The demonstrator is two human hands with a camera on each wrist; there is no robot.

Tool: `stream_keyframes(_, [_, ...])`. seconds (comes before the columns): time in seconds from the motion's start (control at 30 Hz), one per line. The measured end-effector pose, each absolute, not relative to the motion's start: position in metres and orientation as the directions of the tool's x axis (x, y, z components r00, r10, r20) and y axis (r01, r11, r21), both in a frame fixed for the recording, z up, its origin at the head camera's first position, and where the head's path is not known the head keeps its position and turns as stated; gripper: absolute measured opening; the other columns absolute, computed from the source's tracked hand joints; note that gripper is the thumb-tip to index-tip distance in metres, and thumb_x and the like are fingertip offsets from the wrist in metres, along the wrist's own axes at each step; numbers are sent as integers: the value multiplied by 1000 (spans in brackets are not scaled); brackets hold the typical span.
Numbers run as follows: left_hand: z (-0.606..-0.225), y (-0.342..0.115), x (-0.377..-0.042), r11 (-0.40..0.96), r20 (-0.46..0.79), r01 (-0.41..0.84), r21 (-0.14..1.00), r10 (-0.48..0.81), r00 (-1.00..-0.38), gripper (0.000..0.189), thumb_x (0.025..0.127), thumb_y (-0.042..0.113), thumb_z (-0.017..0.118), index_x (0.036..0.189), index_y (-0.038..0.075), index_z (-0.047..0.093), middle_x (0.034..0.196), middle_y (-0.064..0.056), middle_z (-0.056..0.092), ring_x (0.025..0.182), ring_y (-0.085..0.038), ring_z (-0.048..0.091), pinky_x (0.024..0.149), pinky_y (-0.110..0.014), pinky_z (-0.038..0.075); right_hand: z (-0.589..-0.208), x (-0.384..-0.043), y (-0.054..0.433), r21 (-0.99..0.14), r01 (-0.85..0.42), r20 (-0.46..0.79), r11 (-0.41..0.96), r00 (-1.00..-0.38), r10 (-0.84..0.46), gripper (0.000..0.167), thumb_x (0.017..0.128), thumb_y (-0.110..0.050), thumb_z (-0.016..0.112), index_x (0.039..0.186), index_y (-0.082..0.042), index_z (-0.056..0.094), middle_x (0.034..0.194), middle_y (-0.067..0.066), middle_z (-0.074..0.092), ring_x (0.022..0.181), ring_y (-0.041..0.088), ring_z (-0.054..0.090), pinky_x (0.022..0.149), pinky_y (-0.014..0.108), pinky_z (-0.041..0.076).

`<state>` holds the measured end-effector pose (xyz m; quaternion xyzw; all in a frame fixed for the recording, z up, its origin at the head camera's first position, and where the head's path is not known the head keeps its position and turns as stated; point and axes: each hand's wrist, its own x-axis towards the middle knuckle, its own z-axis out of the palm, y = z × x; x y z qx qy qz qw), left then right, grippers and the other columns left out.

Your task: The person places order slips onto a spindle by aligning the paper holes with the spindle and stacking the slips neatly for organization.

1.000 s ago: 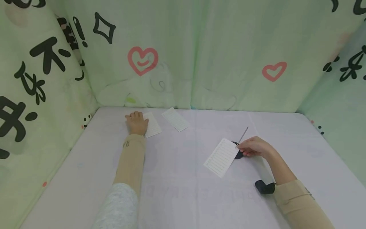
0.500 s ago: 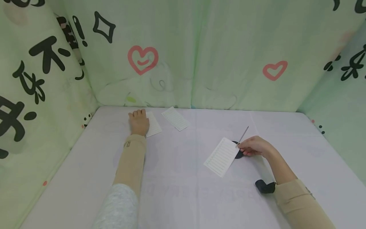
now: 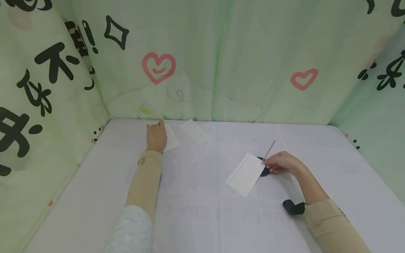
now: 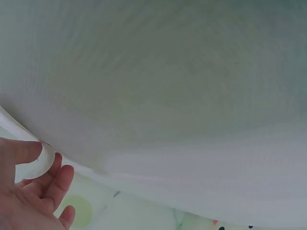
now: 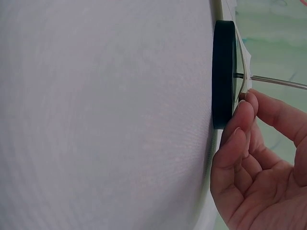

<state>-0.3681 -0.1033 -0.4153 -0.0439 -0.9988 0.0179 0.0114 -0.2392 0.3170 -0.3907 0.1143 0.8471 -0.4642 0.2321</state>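
Observation:
At the far left of the table my left hand (image 3: 156, 137) covers part of a lined white paper slip (image 3: 172, 140). In the left wrist view, its curled white edge (image 4: 44, 165) sits between thumb and fingers. Right of centre stands a bill spike, its thin metal rod (image 3: 269, 149) upright from a round black base (image 5: 223, 74). Another lined slip (image 3: 245, 174) is on the rod near the base, pierced close to one end. My right hand (image 3: 283, 163) pinches this slip's edge beside the rod, fingers close to the base.
A third lined slip (image 3: 194, 132) lies near the table's back edge, right of my left hand. A black object (image 3: 293, 207) is beside my right cuff. Printed fabric (image 3: 253, 70) walls the white-covered table (image 3: 190, 218) at back and sides.
My left hand has shifted slightly right over its slip, and its fingers have drawn together. The right hand and the slip on the rod stay in place.

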Motion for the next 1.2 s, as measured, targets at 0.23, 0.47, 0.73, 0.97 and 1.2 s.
stream_keyframes(0.23, [-411, -104, -361, 996, 81, 72, 58, 67, -994, 41, 96, 10, 40, 132, -7, 29, 118, -25, 54, 107, -38, 52, 98, -52, 33, -390, -239, 318, -740, 410, -501, 534, -865, -29, 16, 84, -17, 63, 86, -1, 63, 66, -3, 60, 59, 8, 57, 57, 21, 50])
stream_keyframes(0.47, [-405, -113, -364, 901, -34, -60, 429, -50, -998, 54, 91, 4, 41, 139, -7, 17, 108, -28, 56, 92, -39, 58, 81, -48, 47, -392, -239, 319, -739, 410, -499, 536, -866, -25, 19, 84, -17, 63, 89, 1, 63, 66, -2, 60, 60, 8, 57, 58, 21, 50])
stream_keyframes(0.73, [-410, -127, -380, 532, -267, -291, 795, -124, -956, 47, 84, -5, 43, 130, -6, 31, 107, -25, 53, 68, -24, 59, 64, -33, 53, -394, -240, 320, -741, 418, -500, 526, -866, -16, 20, 83, -17, 64, 89, 2, 63, 66, -2, 61, 60, 9, 58, 57, 21, 50])
stream_keyframes(0.97, [-435, -139, -400, 225, -387, -377, 899, 2, -922, 58, 83, -5, 60, 131, -4, 27, 107, -25, 55, 67, -26, 65, 65, -35, 56, -395, -238, 319, -741, 412, -494, 531, -869, -15, 21, 83, -17, 64, 91, 3, 63, 66, -2, 61, 59, 9, 58, 57, 21, 50])
stream_keyframes(1.2, [-391, -129, -358, 178, -446, -428, 886, 74, -892, 44, 87, -2, 55, 125, -5, 33, 94, -12, 52, 57, -11, 59, 62, -25, 55, -394, -239, 319, -744, 409, -494, 529, -869, -23, 21, 83, -17, 63, 91, 2, 63, 66, -2, 61, 59, 9, 58, 57, 21, 50])
